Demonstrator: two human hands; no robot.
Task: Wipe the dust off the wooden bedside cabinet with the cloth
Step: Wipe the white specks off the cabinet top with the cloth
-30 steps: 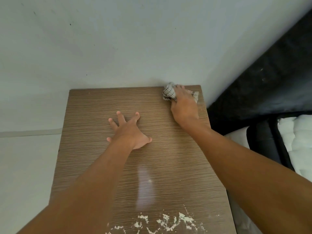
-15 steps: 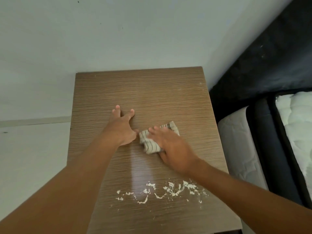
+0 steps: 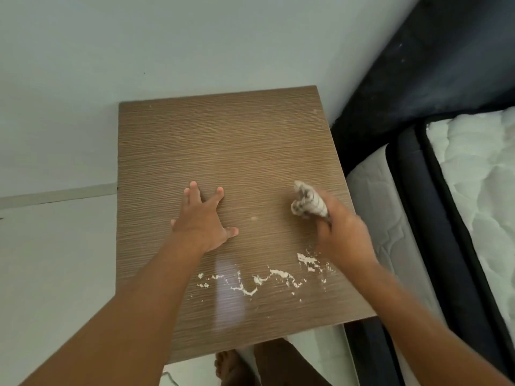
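Observation:
The wooden bedside cabinet (image 3: 223, 140) fills the middle of the view, its brown grained top facing me. My left hand (image 3: 203, 221) lies flat on the top with fingers spread, holding nothing. My right hand (image 3: 342, 235) grips a bunched checked cloth (image 3: 308, 203) near the cabinet's right edge; hand and cloth are blurred. White dust (image 3: 262, 280) lies in a ragged line across the near part of the top, just below both hands. A small pale speck (image 3: 253, 218) sits between the hands.
Pale walls (image 3: 195, 45) stand behind and left of the cabinet. A bed with a white quilted mattress (image 3: 479, 174) and dark headboard (image 3: 434, 65) is close on the right. My bare foot (image 3: 228, 366) shows on the floor below the cabinet's front edge.
My right hand swept the cloth from the far right corner to the middle beside my left hand, then out to the right edge. The view pulled back, showing more dust and the front edge.

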